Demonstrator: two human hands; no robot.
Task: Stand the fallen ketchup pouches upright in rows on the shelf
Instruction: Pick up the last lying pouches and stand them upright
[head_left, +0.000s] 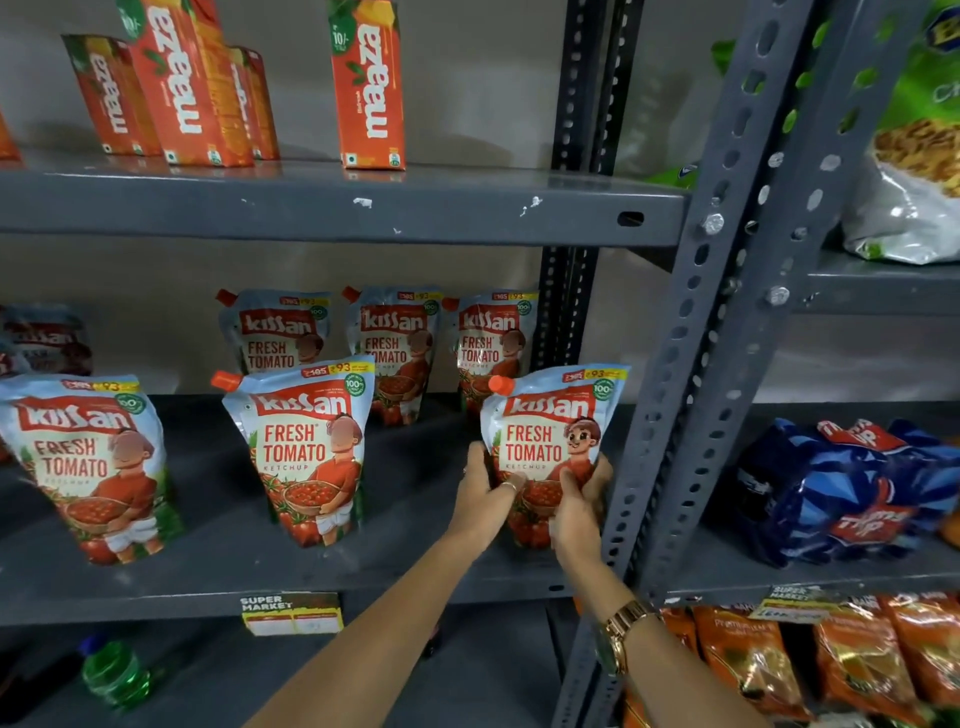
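Both my hands hold one ketchup pouch (550, 421) upright at the right end of the grey shelf (218, 561). My left hand (483, 499) grips its lower left side and my right hand (579, 506) its lower right side. Two more pouches stand in the front row: one in the middle (306, 447) and one at the left (85, 462). Behind them three pouches stand in a back row, at left (275, 332), middle (397, 348) and right (491, 343). A further pouch (44, 338) sits blurred at the far left rear.
A slotted grey upright post (691, 364) stands right beside the held pouch. Orange juice cartons (369, 88) stand on the shelf above. Blue drink packs (841, 493) and snack bags (753, 665) fill the neighbouring rack. A green bottle (111, 673) lies on the shelf below.
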